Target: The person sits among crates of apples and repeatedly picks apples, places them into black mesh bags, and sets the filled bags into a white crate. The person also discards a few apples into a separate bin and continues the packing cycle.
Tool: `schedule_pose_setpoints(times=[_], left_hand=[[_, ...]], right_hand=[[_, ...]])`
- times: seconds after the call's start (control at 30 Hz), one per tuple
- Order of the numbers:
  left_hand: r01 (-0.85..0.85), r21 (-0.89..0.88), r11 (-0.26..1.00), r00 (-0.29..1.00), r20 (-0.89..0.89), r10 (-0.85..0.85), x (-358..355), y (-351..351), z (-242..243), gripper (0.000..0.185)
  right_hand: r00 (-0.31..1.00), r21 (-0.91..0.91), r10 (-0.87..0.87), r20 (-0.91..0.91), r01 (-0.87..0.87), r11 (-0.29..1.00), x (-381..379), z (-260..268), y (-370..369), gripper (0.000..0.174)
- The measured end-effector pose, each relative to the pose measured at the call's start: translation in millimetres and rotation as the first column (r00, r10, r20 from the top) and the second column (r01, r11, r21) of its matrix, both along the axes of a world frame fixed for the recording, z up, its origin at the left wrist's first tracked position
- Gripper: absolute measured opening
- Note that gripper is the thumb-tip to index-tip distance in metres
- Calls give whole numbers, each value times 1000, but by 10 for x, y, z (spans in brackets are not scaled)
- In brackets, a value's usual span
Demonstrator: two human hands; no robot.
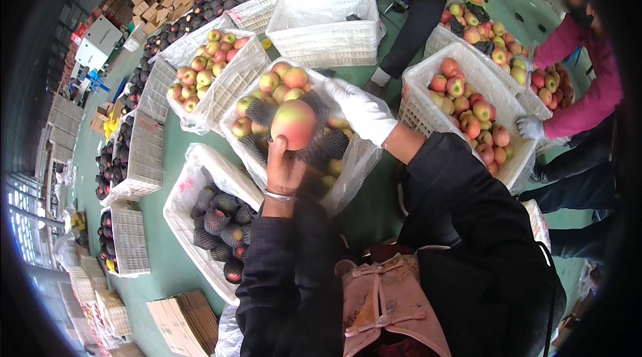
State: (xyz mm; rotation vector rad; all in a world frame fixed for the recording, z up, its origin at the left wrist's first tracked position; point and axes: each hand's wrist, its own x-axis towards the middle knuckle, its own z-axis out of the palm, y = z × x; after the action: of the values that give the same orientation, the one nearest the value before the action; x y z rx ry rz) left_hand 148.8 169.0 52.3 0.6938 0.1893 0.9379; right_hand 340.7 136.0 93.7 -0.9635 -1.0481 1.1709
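Observation:
My bare left hand, with a metal bangle at the wrist, grips a large red-yellow apple with its thumb on the near side. The apple is held above a plastic-lined white crate of apples and loose black foam nets. A dark, blurred net shows just beside the held apple. My right hand, in a white glove, reaches over the crate's right side, close to the nets. Its fingertips point away from me, and whether they hold anything is unclear. At the lower left, another white crate contains apples in black nets.
Apple crates stand ahead and to the right. Beyond is a lined white crate with a dark scrap inside. Two people work nearby, one in pink sleeves. Flattened cardboard lies lower left; netted fruit lines the far side.

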Motion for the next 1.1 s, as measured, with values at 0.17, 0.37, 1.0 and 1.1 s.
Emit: schedule_pose_setpoints(times=[0.17, 0.37, 1.0, 1.1], left_hand=[[57, -102, 993, 988, 147, -42, -17, -6, 51, 81], [61, -44, 997, 977, 208, -51, -145, -57, 22, 84], [-495, 515, 700, 720, -207, 662, -803, 359, -189, 51], [-511, 564, 649, 644, -248, 723, -1368, 401, -387, 53]], right_hand=[[911, 44, 378, -167, -376, 925, -142, -413, 63, 31], [758, 249, 346, 553, -547, 799, -294, -612, 145, 26], [854, 429, -214, 475, -12, 903, -81, -103, 141, 16], [742, 59, -68, 667, 38, 998, 267, -630, 603, 19]])
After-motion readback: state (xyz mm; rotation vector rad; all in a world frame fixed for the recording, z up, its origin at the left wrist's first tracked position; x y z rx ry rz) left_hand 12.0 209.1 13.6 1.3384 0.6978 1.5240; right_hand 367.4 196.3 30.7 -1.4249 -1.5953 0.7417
